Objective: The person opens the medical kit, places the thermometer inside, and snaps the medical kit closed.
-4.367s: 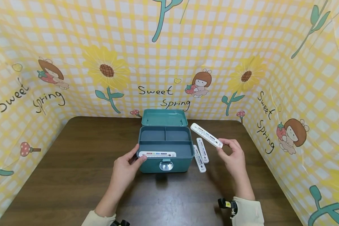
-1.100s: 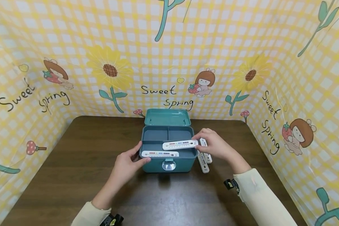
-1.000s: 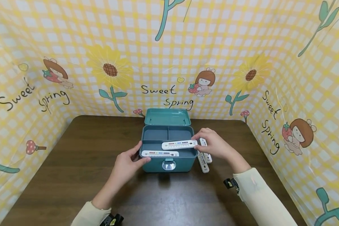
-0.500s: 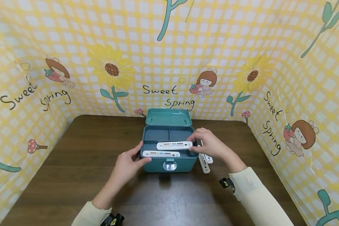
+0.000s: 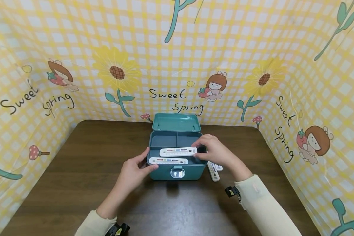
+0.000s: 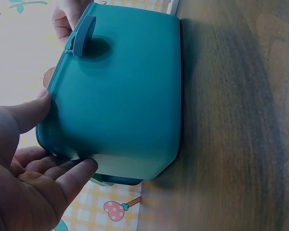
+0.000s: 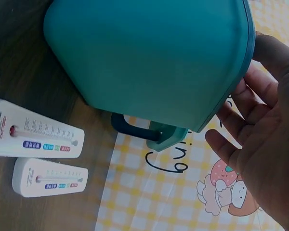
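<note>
A teal storage box (image 5: 160, 172) stands with its lid (image 5: 176, 123) tipped back and a divided grey-blue inside. My left hand (image 5: 134, 170) holds its front left corner, thumb on the front rim and fingers along the side, as the left wrist view of the box (image 6: 120, 91) shows. Between thumb and fingers my right hand (image 5: 215, 152) pinches the right end of a white thermometer (image 5: 177, 151), level over the long front compartment. Another white thermometer (image 5: 166, 160) lies along the front wall inside. The right wrist view hides the held one behind the box wall (image 7: 149, 57).
Two more white thermometers, a larger one (image 7: 38, 130) and a smaller-looking one (image 7: 53, 178), lie side by side on the brown table (image 5: 62, 183), right of the box. A checked cloth (image 5: 177, 59) walls in the back and both sides.
My right hand has carried the thermometer from beyond the box's right side to over the front compartment, then slid further left in the last second. My left hand keeps its hold on the corner.
</note>
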Demonstrator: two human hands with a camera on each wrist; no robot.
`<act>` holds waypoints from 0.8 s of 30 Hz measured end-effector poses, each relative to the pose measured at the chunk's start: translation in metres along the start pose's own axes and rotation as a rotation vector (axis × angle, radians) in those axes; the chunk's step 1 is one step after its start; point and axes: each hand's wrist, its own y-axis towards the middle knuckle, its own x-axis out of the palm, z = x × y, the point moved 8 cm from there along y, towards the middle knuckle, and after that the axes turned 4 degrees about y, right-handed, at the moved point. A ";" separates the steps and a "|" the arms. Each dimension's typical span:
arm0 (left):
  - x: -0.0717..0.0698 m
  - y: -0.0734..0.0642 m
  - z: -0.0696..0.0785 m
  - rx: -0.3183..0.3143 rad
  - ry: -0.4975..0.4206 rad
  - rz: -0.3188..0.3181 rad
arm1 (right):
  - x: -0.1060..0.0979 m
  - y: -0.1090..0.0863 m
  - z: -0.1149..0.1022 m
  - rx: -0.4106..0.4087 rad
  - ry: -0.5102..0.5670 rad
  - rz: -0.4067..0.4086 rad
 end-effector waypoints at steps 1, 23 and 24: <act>0.000 0.000 0.000 -0.001 -0.002 -0.002 | 0.001 0.000 0.000 0.002 0.001 0.001; -0.002 -0.001 0.000 -0.008 0.009 -0.012 | 0.010 0.008 -0.015 -0.048 -0.057 0.012; -0.002 -0.001 0.000 -0.009 0.011 -0.011 | 0.010 0.008 -0.015 -0.050 -0.062 0.010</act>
